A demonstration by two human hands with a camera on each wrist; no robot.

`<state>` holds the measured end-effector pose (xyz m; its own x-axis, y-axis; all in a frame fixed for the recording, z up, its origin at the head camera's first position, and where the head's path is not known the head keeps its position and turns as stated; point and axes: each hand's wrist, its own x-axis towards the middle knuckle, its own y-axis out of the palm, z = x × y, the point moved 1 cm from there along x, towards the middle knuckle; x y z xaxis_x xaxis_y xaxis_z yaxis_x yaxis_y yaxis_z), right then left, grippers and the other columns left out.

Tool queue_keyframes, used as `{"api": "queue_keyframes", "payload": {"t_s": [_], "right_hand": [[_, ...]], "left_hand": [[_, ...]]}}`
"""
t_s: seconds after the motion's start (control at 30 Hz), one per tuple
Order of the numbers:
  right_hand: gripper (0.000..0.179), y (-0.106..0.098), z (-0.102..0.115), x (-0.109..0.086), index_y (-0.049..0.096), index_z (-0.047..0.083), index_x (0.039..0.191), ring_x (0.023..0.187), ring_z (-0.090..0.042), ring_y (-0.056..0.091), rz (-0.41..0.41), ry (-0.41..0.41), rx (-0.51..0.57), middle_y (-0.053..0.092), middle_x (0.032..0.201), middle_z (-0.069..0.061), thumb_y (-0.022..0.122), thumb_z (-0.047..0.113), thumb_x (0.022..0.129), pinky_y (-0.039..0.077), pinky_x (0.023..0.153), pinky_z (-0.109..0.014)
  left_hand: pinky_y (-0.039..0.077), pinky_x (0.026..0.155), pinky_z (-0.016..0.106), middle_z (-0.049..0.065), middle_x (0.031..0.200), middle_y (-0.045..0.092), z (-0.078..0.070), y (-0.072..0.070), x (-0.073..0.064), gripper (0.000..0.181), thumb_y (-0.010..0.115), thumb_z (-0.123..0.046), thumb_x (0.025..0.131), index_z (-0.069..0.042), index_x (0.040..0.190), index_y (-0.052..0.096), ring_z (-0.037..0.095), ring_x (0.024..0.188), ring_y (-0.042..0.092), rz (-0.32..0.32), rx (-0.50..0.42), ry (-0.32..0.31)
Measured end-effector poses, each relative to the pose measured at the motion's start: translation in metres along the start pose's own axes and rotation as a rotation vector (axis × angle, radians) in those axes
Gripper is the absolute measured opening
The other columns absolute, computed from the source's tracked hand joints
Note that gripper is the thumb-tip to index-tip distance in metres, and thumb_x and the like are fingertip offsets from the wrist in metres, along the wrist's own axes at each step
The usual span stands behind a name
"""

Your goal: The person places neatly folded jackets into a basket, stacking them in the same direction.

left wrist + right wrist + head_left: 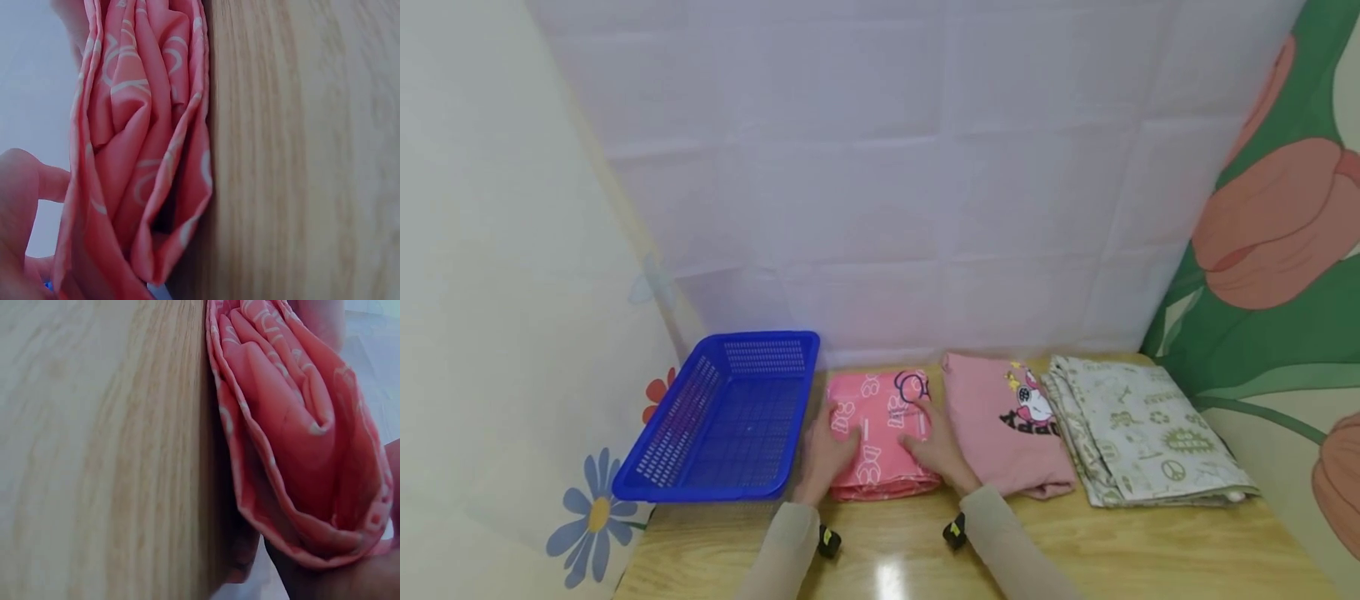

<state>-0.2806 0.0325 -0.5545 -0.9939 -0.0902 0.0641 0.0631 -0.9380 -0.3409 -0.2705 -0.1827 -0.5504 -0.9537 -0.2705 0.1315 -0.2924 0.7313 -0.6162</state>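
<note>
A folded bright-pink cloth (pixel 880 433) with white line prints lies in the middle of the table; whether it is a garment I cannot tell. At its left side my left hand (pixel 827 454) holds the edge, thumb lying over the top. My right hand (pixel 943 446) grips the opposite side the same way, and in the right wrist view its fingers (pixel 244 553) reach beneath the fold. Both wrist views show the cloth's layered, loosely bunched front end close to the wood. Part of each hand's fingers is hidden by the cloth.
Left of the cloth is a blue plastic basket (pixel 808 367) with slotted walls. To the right lie a folded dusty-pink garment (pixel 985 433) with a cartoon print and a folded pale green-patterned cloth (pixel 1150 429). A white sheet (pixel 880 208) hangs behind the wooden table (pixel 880 542).
</note>
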Motion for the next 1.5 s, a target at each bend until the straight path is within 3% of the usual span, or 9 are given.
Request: {"api": "queue_keyframes", "payload": {"t_s": [0.23, 0.63, 0.9, 1.23, 1.5], "right_hand": [[0.084, 0.005, -0.004, -0.004, 0.045, 0.013, 0.162, 0.155, -0.052, 0.032, 0.002, 0.042, 0.042, 0.033, 0.171, -0.024, 0.081, 0.008, 0.086, 0.025, 0.123, -0.074], [0.083, 0.001, -0.004, -0.003, 0.046, 0.014, 0.161, 0.157, -0.050, 0.030, 0.005, 0.029, 0.062, 0.032, 0.172, -0.021, 0.079, 0.003, 0.086, 0.026, 0.123, -0.074], [0.085, 0.000, -0.002, -0.007, 0.047, 0.009, 0.160, 0.155, -0.053, 0.032, -0.016, 0.014, 0.090, 0.034, 0.171, -0.025, 0.078, -0.001, 0.082, 0.030, 0.123, -0.071], [0.086, -0.004, 0.006, -0.011, 0.046, 0.014, 0.162, 0.154, -0.054, 0.034, -0.034, 0.039, 0.101, 0.035, 0.171, -0.022, 0.079, 0.000, 0.083, 0.031, 0.121, -0.072], [0.086, -0.015, 0.016, -0.010, 0.042, 0.021, 0.164, 0.143, -0.054, 0.048, -0.035, 0.035, 0.067, 0.032, 0.173, -0.019, 0.078, 0.004, 0.088, 0.051, 0.108, -0.065]], "left_hand": [[0.047, 0.115, 0.063, 0.025, 0.158, 0.053, 0.009, -0.002, -0.004, 0.080, 0.081, -0.027, 0.088, -0.008, 0.158, 0.048, 0.049, 0.141, 0.054, 0.021, -0.032, -0.019], [0.044, 0.116, 0.066, 0.033, 0.153, 0.052, 0.014, -0.005, 0.000, 0.071, 0.082, -0.016, 0.087, 0.000, 0.150, 0.052, 0.052, 0.136, 0.055, 0.083, -0.266, -0.026], [0.049, 0.111, 0.063, 0.031, 0.153, 0.052, 0.015, -0.008, -0.009, 0.077, 0.083, -0.023, 0.089, -0.009, 0.156, 0.048, 0.047, 0.129, 0.060, 0.102, -0.322, -0.063], [0.047, 0.113, 0.064, 0.026, 0.153, 0.054, 0.007, -0.010, -0.011, 0.073, 0.083, -0.020, 0.089, -0.013, 0.154, 0.051, 0.045, 0.133, 0.057, 0.069, -0.324, -0.036], [0.052, 0.106, 0.061, 0.025, 0.149, 0.059, -0.009, -0.012, -0.007, 0.070, 0.084, -0.020, 0.085, -0.015, 0.150, 0.059, 0.042, 0.124, 0.062, 0.022, -0.293, 0.005]]}}
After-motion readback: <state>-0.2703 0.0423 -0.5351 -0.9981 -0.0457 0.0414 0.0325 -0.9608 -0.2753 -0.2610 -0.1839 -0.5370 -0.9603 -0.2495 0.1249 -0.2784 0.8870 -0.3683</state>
